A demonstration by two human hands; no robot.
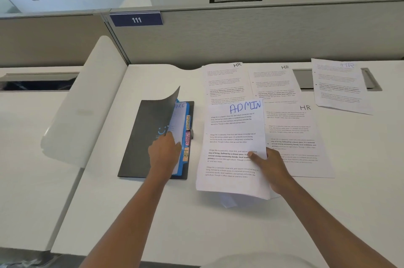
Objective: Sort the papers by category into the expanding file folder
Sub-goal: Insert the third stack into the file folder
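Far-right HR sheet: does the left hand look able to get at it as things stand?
Probably not. The left hand holds the expanding file folder open, and the right hand, gripping the ADMIN sheet, lies across the way to the far-right HR sheet.

White desk [153, 213], dark file folder [140, 136] lying left, 4 HR papers [293, 132] spread right

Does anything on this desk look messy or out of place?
Mostly tidy. The far-right HR sheet lies tilted, partly covering a grey desk slot. A crumpled-looking white scrap pokes out under the ADMIN sheet that the right hand holds.
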